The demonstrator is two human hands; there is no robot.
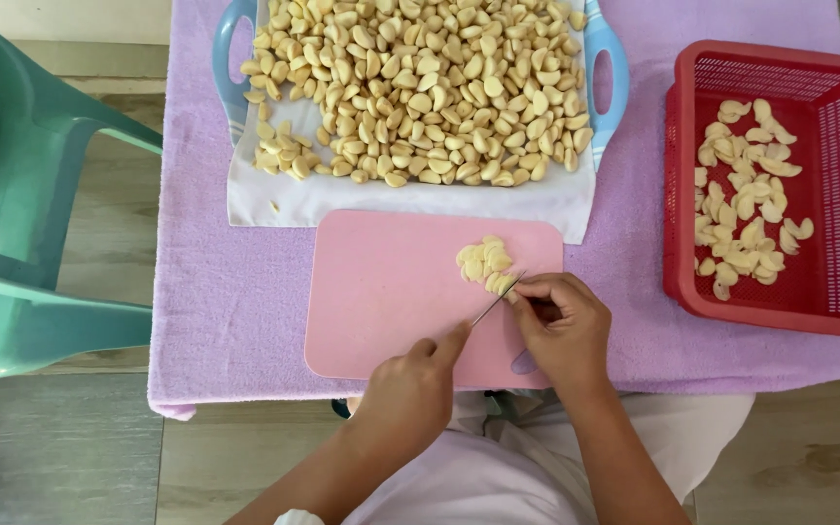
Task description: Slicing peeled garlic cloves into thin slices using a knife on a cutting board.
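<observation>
Here the left hand point(410, 389) is closed around the handle of a small knife point(496, 299), forefinger laid along its back, the thin blade slanting up towards the right hand point(561, 326). That hand's grip is pinched together on a garlic clove point(504, 284) at the near edge of a little heap of cloves point(483, 261), which lies on the pink cutting board point(391, 292) near its far right corner. The board rests on a lilac towel point(235, 311) spread over the bench, at the near edge in front of the person.

Beyond the board, at the far edge of the bench, a blue-handled tray point(611, 68) lined with a white cloth point(274, 199) carries a large spread of peeled garlic point(420, 87), covering nearly the whole cloth. At the right edge stands a red plastic basket point(692, 282) holding a much smaller lot of cloves point(746, 204), which cover only part of its bottom.

Judging by the two heaps, the work seems to be at an early stage: a modest share sits in the basket, a handful waits on the board, and by far the greater part lies on the tray. Whether the basket's cloves have been trimmed cannot be told from here. A green plastic chair point(21, 194) stands off the left edge.
</observation>
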